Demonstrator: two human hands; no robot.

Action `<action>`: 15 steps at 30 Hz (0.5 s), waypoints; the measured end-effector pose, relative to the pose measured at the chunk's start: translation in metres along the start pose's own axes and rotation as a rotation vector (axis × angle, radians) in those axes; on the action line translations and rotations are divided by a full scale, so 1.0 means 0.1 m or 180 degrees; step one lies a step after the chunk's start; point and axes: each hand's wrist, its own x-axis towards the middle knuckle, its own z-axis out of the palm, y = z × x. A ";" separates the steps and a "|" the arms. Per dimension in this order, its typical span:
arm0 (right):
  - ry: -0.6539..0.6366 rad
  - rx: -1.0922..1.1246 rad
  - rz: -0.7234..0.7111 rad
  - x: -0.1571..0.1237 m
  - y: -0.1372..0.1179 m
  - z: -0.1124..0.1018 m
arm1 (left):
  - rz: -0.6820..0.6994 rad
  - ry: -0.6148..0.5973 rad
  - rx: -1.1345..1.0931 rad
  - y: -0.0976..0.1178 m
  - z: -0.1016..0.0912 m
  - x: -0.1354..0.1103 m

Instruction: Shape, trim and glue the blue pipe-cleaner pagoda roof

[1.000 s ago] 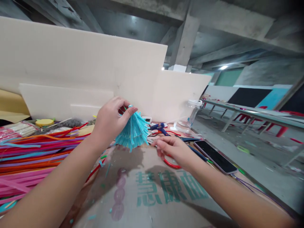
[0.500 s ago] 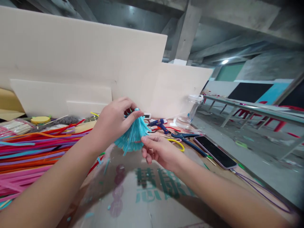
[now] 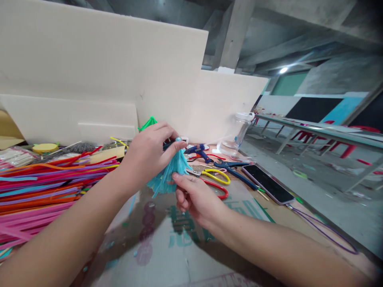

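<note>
A light-blue, cone-shaped bundle of pipe cleaners, flaring like a skirt, hangs above the table. My left hand grips its narrow top between thumb and fingers. My right hand is closed, its thumb and forefinger pinching strands at the lower right edge. The pinched ends are partly hidden by the fingers. Just behind my left hand shows the tip of something green. Right of the bundle lie scissors with one yellow and one red handle loop.
Many coloured pipe cleaners are heaped at left. Pliers, a blue glue gun, a phone and a clear bottle stand or lie at right. Pale boards rise behind. Blue scraps dot the plastic-covered tabletop.
Both hands and the blue bundle have shifted slightly, the bundle turning a little. The scissors' red loop and the green tip behind my left hand now show. The view has moved slightly.
</note>
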 end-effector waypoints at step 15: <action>0.0189 -0.3467 -0.1601 0.09 -0.50 -0.33 | -0.1214 -0.0215 -0.0574 -0.30 -0.16 0.06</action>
